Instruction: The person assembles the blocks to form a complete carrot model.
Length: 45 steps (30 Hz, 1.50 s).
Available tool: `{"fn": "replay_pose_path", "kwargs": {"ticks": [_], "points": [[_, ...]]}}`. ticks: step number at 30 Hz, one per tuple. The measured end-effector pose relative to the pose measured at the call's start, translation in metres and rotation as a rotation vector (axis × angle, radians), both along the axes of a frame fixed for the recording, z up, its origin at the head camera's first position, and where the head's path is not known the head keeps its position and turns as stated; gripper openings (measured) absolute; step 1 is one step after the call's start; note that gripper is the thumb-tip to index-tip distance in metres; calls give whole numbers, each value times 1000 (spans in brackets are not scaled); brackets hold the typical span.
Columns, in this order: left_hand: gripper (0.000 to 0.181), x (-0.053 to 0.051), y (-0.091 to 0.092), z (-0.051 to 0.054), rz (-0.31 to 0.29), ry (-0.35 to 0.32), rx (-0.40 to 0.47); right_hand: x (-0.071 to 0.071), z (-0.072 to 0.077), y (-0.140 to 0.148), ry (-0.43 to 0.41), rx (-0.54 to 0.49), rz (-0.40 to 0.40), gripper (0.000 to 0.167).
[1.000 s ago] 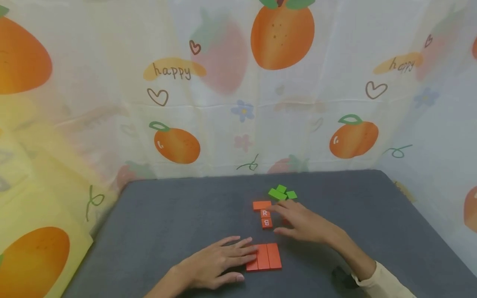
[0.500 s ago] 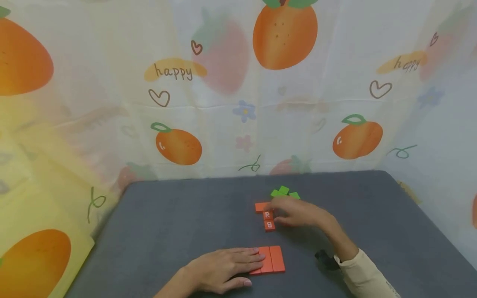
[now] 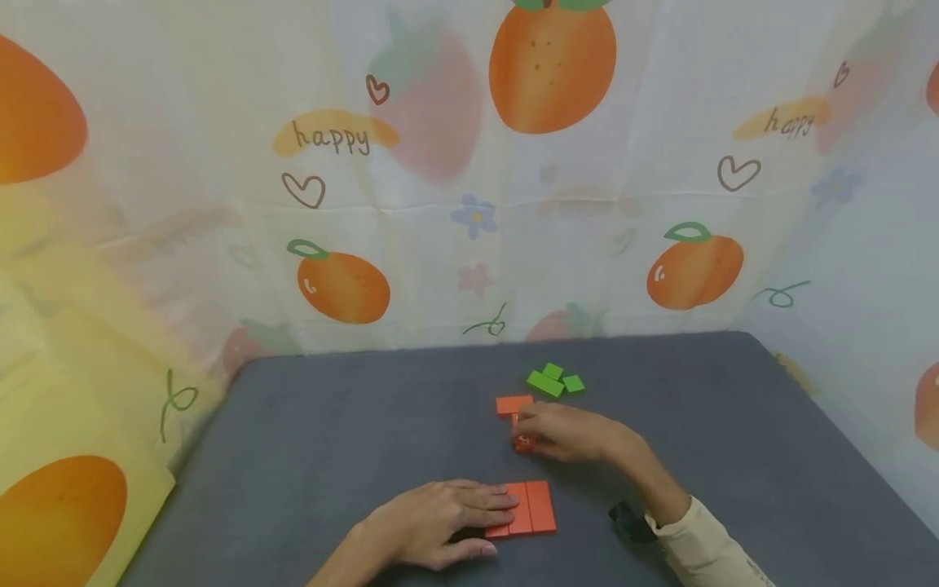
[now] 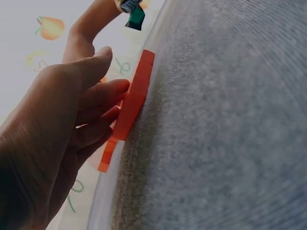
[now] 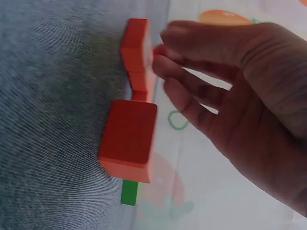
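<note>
My left hand [image 3: 446, 526] rests with nearly straight fingers on the left part of a row of flat orange-red blocks [image 3: 541, 507] lying side by side. In the left wrist view its fingertips touch the face of these blocks [image 4: 132, 103], thumb apart. Farther back, my right hand [image 3: 575, 432] reaches over small orange-red lettered blocks [image 3: 524, 443], its fingers mostly covering their white letters. The right wrist view shows its fingertips at the top of a block [image 5: 135, 45], with the thumb beside it. A larger-looking red block [image 5: 128, 132] stands closer to that camera.
A plain orange-red block [image 3: 512, 405] lies behind the lettered ones. Several bright green blocks [image 3: 546, 383] sit farther back. The grey tabletop [image 3: 352, 432] ends at a fruit-printed curtain [image 3: 418, 244].
My right hand has come down and nearer over the lettered blocks, covering the R and part of the B. My left hand has slid slightly right and lies flatter on the orange-red row.
</note>
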<state>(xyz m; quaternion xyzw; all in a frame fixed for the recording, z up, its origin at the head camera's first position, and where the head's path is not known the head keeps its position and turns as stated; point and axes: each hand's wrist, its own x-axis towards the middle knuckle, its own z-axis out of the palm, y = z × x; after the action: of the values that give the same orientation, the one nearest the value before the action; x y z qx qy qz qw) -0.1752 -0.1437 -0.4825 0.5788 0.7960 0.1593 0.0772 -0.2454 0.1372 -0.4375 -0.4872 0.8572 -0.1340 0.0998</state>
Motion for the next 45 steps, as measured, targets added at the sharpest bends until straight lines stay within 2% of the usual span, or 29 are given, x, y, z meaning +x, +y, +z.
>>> {"fn": "replay_pose_path", "kwargs": {"ticks": [4,9,14,17,20,22,27,29,33,36,41,45], "points": [[51,2,0,-1,14,8,19,1,-3,-3,57,40,-30,19],[53,2,-1,-1,19,27,37,2,-2,-4,50,96,-66,11],[51,1,-2,2,23,27,45,4,-1,-3,94,101,-55,23],[50,0,-3,4,14,0,30,5,-1,-3,98,108,-75,18],[49,-1,-2,4,7,-30,16,4,0,0,87,116,-107,12],[48,-2,-1,4,5,-20,11,4,1,4,78,117,-107,14],[48,-1,-1,4,8,38,-1,5,3,8,54,108,-3,28],[47,0,-1,4,12,35,3,6,2,7,38,120,8,23],[47,0,-1,3,11,7,22,7,3,6,-42,174,-95,11],[46,0,-1,3,8,-5,30,7,4,5,-62,204,-145,16],[46,1,-2,3,17,1,30,6,5,5,-31,201,-105,34],[46,1,-3,2,24,3,29,6,5,3,-50,211,-102,33]]}}
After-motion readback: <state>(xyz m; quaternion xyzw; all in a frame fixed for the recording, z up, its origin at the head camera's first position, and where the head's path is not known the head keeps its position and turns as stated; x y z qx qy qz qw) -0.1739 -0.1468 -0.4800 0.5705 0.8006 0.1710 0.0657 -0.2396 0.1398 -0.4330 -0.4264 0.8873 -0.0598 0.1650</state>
